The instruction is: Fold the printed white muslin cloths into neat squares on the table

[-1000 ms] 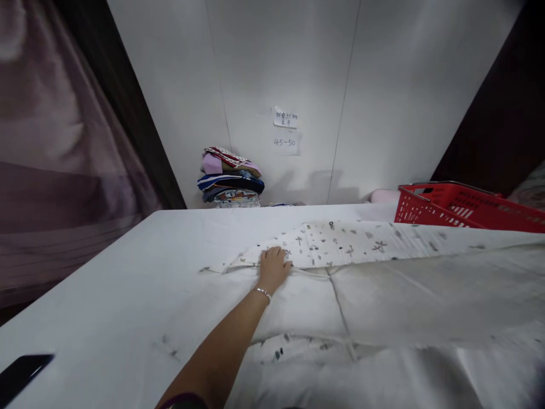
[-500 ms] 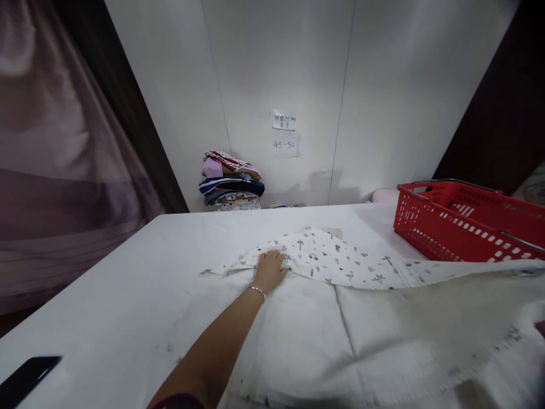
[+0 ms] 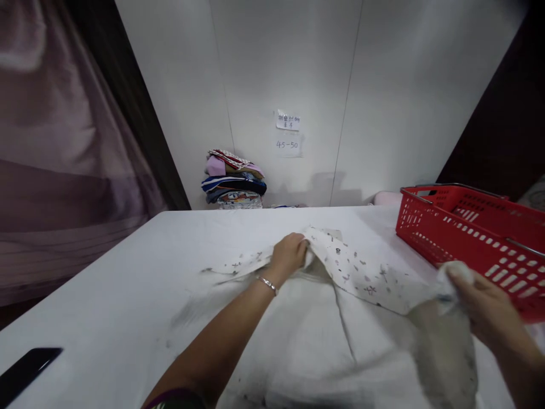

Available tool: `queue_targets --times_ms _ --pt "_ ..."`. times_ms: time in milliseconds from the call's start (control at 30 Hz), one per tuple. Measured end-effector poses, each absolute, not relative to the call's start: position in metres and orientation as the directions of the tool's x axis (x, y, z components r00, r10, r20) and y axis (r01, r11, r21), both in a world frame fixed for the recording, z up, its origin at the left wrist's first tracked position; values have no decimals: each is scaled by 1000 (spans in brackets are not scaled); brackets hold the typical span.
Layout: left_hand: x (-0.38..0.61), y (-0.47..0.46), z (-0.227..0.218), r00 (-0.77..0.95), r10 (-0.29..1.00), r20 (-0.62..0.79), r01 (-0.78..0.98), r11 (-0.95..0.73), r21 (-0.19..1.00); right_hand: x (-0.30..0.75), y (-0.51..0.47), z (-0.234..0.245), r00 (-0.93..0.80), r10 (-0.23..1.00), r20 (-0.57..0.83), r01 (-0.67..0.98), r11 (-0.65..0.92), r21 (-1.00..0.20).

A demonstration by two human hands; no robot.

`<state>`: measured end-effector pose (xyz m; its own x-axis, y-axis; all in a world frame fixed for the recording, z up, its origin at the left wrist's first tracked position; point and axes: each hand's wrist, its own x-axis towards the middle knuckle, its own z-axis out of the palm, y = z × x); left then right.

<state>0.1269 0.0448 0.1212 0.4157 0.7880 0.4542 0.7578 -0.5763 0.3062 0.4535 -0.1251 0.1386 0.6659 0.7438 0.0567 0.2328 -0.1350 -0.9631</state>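
Note:
A white cloth with small dark prints (image 3: pixel 353 270) lies spread over the table, its plain underside turned up toward me and its printed side showing along the far fold. My left hand (image 3: pixel 290 253), with a bracelet at the wrist, is closed on the far middle of the cloth, bunching and lifting it a little. At the right, my right hand (image 3: pixel 479 295) pinches a crumpled corner of the same cloth above the table, near the red basket. Part of the cloth hangs down below that hand, blurred. The near edge runs out of view.
A red plastic basket (image 3: pixel 464 227) with metal handles stands at the table's right. Behind the white table (image 3: pixel 128 272) is a stack of folded clothes (image 3: pixel 234 179) against the wall. A black phone-like object (image 3: pixel 29 369) lies front left. A pinkish curtain (image 3: pixel 63 170) hangs left.
My left hand went from lying on the cloth to gripping it, slightly farther right and away from me. My right hand came into view at the right, holding a corner drawn inward.

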Motion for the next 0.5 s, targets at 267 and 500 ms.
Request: queue_targets --times_ms 267,500 --pt "156 -49 116 631 526 570 497 -839 224 318 -85 98 -148 959 240 554 281 -784" --pt "114 -39 90 486 745 457 715 -639 283 313 -105 110 -345 921 180 556 356 -751"
